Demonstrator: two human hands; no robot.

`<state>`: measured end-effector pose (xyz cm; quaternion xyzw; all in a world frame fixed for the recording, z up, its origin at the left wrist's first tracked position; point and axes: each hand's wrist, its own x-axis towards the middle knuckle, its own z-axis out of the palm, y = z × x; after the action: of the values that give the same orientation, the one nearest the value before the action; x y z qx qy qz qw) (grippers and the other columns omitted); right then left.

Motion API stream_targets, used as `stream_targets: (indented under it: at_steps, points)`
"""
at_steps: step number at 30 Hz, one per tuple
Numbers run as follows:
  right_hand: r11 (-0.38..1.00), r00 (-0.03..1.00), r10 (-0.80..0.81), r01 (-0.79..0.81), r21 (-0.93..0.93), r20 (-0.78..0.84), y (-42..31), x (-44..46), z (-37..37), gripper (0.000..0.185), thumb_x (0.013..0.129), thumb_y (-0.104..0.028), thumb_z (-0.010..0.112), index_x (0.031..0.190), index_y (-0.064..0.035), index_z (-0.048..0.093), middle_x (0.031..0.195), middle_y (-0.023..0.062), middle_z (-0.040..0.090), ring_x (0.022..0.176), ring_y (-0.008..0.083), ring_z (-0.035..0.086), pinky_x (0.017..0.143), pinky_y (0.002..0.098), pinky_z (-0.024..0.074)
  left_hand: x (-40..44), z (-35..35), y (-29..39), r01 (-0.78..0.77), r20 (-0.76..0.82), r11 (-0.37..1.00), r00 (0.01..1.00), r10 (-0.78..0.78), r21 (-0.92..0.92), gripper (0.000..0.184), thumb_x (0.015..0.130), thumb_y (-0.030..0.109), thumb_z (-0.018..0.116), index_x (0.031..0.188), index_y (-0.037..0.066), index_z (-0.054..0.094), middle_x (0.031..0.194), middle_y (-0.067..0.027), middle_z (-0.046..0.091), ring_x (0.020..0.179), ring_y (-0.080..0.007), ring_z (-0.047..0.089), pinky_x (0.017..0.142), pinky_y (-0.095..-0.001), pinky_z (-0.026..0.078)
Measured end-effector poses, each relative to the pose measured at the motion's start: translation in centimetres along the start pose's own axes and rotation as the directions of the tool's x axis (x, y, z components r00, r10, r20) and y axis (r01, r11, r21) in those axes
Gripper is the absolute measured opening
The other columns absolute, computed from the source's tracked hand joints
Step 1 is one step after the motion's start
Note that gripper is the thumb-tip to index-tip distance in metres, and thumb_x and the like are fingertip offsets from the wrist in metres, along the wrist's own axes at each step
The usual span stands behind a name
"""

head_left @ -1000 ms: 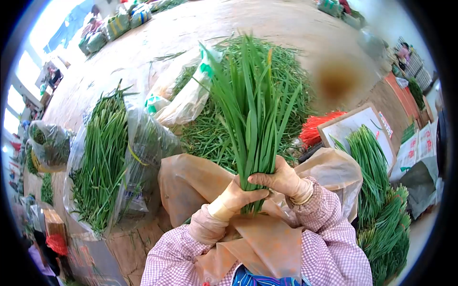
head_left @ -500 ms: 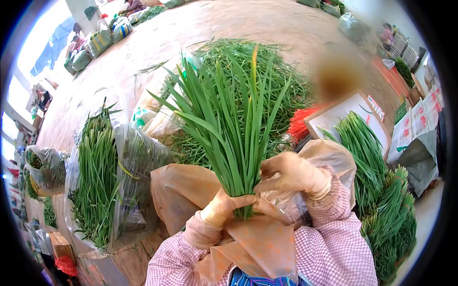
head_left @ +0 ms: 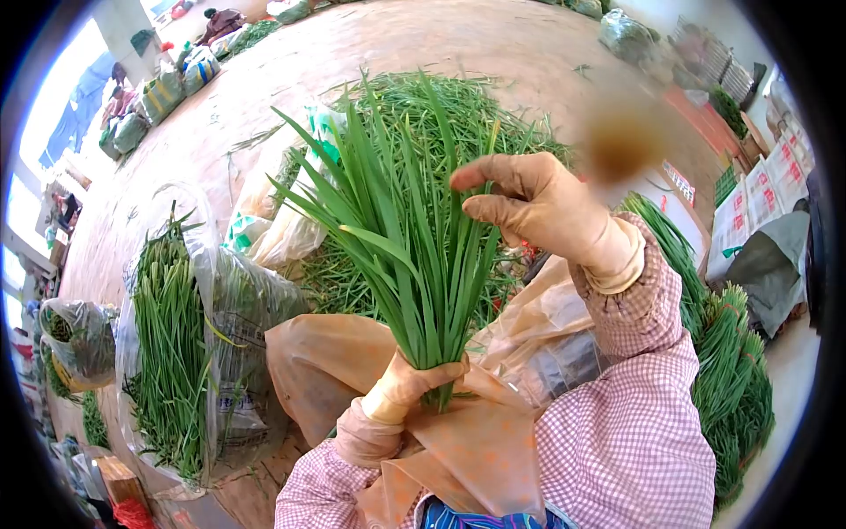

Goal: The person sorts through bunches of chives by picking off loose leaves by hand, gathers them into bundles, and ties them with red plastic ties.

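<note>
My left hand, in a thin pale glove, is closed around the lower stems of a bunch of flat green garlic chives, held upright over my lap. The leaves fan out upward, and one has a yellow tip. My right hand, gloved too, is raised at the right side of the bunch. Its thumb and forefinger are curved and apart, close to the upper leaves beside the yellow tip; I see nothing gripped between them. A brownish plastic apron covers my lap beneath the bunch.
A heap of loose green leaves lies on the floor ahead. Left of me, a clear plastic bag stands by upright greens. Tied bundles are stacked at my right. Other people sit far off at the upper left.
My right hand has risen from the base of the bunch to its upper leaves, and its fingers have parted. The left hand keeps its hold on the stems. The view has shifted slightly.
</note>
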<state>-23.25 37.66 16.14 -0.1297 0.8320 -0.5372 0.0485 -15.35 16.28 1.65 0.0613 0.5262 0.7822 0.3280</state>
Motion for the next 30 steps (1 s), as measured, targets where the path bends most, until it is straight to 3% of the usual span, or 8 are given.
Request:
stream_targets:
  at_steps: [4,6,10,11,14,18,24,30]
  points:
    - [0.954,0.951,-0.3,0.3,-0.011,-0.069,2.8,0.6,1.4,0.01,0.087,-0.011,0.068,0.092,-0.0025,0.068,0.072,-0.0021,0.065,0.053,0.006,0.051,0.049,0.0223,0.0414,0.2,-0.4,-0.6,0.032,0.018,0.999,0.999,-0.031,-0.037,0.052,0.074,0.004,0.07,0.12,-0.004,0.049,0.078,-0.0064,0.058,0.07,-0.0166,0.055,0.065,-0.0287,0.047]
    - [0.663,0.812,-0.576,0.401,-0.632,-0.089,3.0,0.0,1.6,0.011,0.087,-0.013,0.068,0.088,-0.0021,0.066,0.071,0.0003,0.066,0.054,0.0089,0.055,0.049,0.024,0.0443,0.4,-0.4,-0.7,0.029,0.034,0.997,0.999,-0.027,-0.071,0.053,0.074,0.004,0.071,0.121,-0.004,0.048,0.077,-0.0068,0.057,0.069,-0.0171,0.055,0.064,-0.0298,0.047]
    - [0.725,0.485,-0.685,0.53,-0.44,-0.544,3.6,0.2,2.2,0.007,0.088,-0.01,0.064,0.085,-0.0043,0.062,0.068,0.0036,0.064,0.051,0.0098,0.052,0.044,0.0263,0.04,0.2,-0.4,-0.6,0.011,0.058,0.997,0.998,-0.006,-0.078,0.055,0.073,0.006,0.072,0.122,-0.003,0.048,0.077,-0.007,0.057,0.069,-0.0176,0.054,0.063,-0.0306,0.046]
    - [0.926,0.678,-0.154,0.352,0.134,-0.719,2.7,-1.0,1.2,0.004,0.091,-0.01,0.062,0.089,-0.006,0.063,0.071,0.0015,0.064,0.051,0.0086,0.05,0.044,0.0231,0.0377,0.2,-0.5,-0.7,0.023,0.066,0.994,0.998,-0.016,-0.105,0.057,0.073,0.007,0.073,0.123,-0.002,0.047,0.077,-0.0071,0.057,0.068,-0.0178,0.054,0.063,-0.031,0.046]
    - [0.701,0.622,-0.259,0.648,0.299,-0.739,4.1,-0.9,-3.4,0.007,0.091,-0.01,0.06,0.096,-0.0051,0.063,0.07,0.0008,0.063,0.051,0.0085,0.05,0.045,0.0208,0.0376,0.0,-0.9,-1.1,0.046,0.093,0.993,0.995,-0.036,-0.106,0.059,0.073,0.01,0.074,0.124,-0.002,0.047,0.077,-0.0075,0.058,0.067,-0.0184,0.055,0.063,-0.0317,0.046]
    - [0.813,0.621,-0.184,0.532,0.238,-0.762,2.9,-0.8,-4.1,0.016,0.092,-0.012,0.06,0.104,-0.0019,0.062,0.066,0.0025,0.06,0.052,0.0067,0.051,0.045,0.0189,0.037,0.0,-0.8,-0.9,0.075,0.101,0.992,0.993,-0.065,-0.102,0.06,0.072,0.011,0.075,0.123,-0.002,0.047,0.077,-0.0082,0.059,0.065,-0.0197,0.055,0.062,-0.0327,0.046]
    - [0.956,0.984,0.134,-0.099,0.275,-0.113,2.3,-0.2,-4.4,0.023,0.093,-0.015,0.056,0.111,-0.0034,0.062,0.059,-0.0028,0.056,0.051,0.0031,0.05,0.043,0.0162,0.0342,0.3,-1.0,-1.2,0.082,0.113,0.996,0.991,-0.077,-0.042,0.06,0.071,0.011,0.075,0.123,-0.002,0.047,0.076,-0.0085,0.059,0.065,-0.0203,0.054,0.063,-0.0339,0.046]
    - [0.912,0.997,0.08,-0.076,0.403,0.008,2.5,-0.2,-2.5,0.024,0.088,-0.019,0.065,0.104,-0.0013,0.065,0.057,-0.0041,0.053,0.049,0.0036,0.047,0.046,0.0176,0.0348,0.0,-0.5,-0.7,0.114,0.101,0.988,0.989,-0.104,-0.102,0.063,0.07,0.012,0.076,0.124,-0.002,0.046,0.077,-0.0084,0.059,0.066,-0.02,0.055,0.064,-0.0332,0.046]
